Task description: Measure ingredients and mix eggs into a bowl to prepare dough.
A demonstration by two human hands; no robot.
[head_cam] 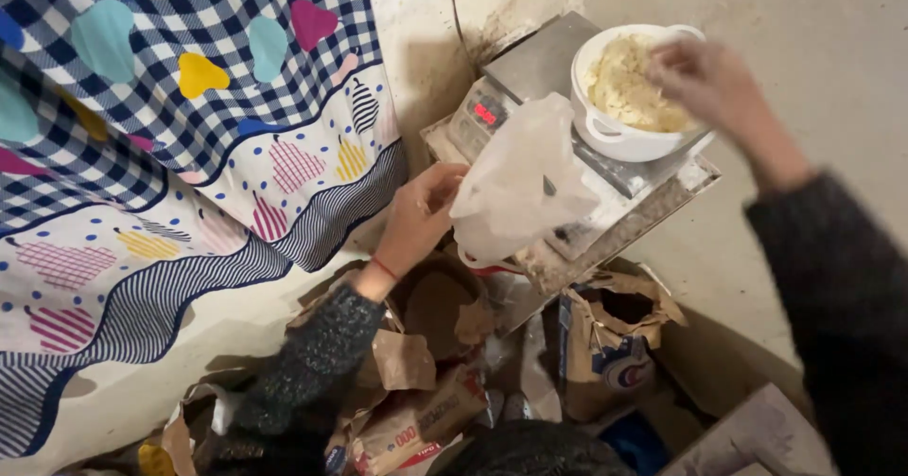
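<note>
**Weighing corner: 2 hands, 1 bowl, 1 bag**

Item 1. Left hand (421, 213): fingers curled shut on the upper edge of a thin plastic bag (518, 183). The pinch keeps the mouth gathered and the bag upright just beside the scale, seemingly so nothing spills and the contents stay within reach. A thin red band sits at the wrist.

Item 2. Right hand (705, 81): over the far rim of a white bowl (615, 126), fingers bent downward toward the contents. The hand is blurred, so whether the fingertips pinch anything cannot be told.

Item 3. The bowl holds a pale, crumbly, dough-like mass (629, 88). It stands on the steel plate of a kitchen scale (530, 74), so that plate carries its full weight; the red display faces the person.

Item 4. The scale rests on a small dusty shelf (653, 213) in a wall corner.

Item 5. Below the shelf: several torn brown paper sacks (605, 329), opened at the top and crowded together on the floor, near the work.

Item 6. At left, a checked cloth (189, 107) with coloured hearts and stripes hangs over a surface.
</note>
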